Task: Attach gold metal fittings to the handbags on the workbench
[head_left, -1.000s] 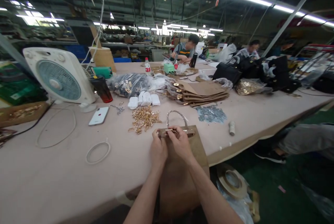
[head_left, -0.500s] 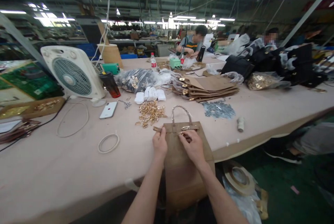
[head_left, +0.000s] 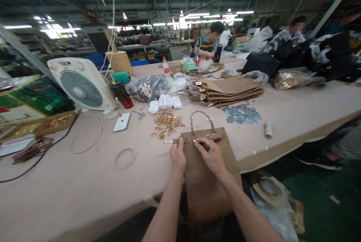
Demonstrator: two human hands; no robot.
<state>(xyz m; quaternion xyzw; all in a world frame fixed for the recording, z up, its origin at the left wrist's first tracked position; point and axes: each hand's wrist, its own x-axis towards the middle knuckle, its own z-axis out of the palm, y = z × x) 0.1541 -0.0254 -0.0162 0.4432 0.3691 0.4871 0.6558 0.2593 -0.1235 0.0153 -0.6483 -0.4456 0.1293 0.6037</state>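
A brown handbag (head_left: 200, 185) hangs partly over the table's near edge, its plastic-wrapped handle (head_left: 201, 112) standing up. My left hand (head_left: 177, 155) is closed, thumb on top, on a brown strap at the bag's upper left. The strap's gold metal end plate (head_left: 168, 141) sticks out to the left of my thumb. Between the fingertips of my right hand (head_left: 212, 157) is a small gold metal fitting (head_left: 195, 142), held over the bag's top. Another gold fitting (head_left: 211, 136) sits on the strap at the upper right.
Beyond the bag lie a pile of gold fittings (head_left: 167, 121), grey flat pieces (head_left: 242, 114) and stacked brown bag panels (head_left: 234, 91). On the left are a tape roll (head_left: 124, 158), a phone (head_left: 121, 122) and a fan (head_left: 81, 86). A co-worker (head_left: 207, 44) sits across the table.
The view has shifted, moving the scene slightly rightward. The left strap's metal plate now shows more fully. My right hand has drawn the small fitting a little toward the strap on the left.
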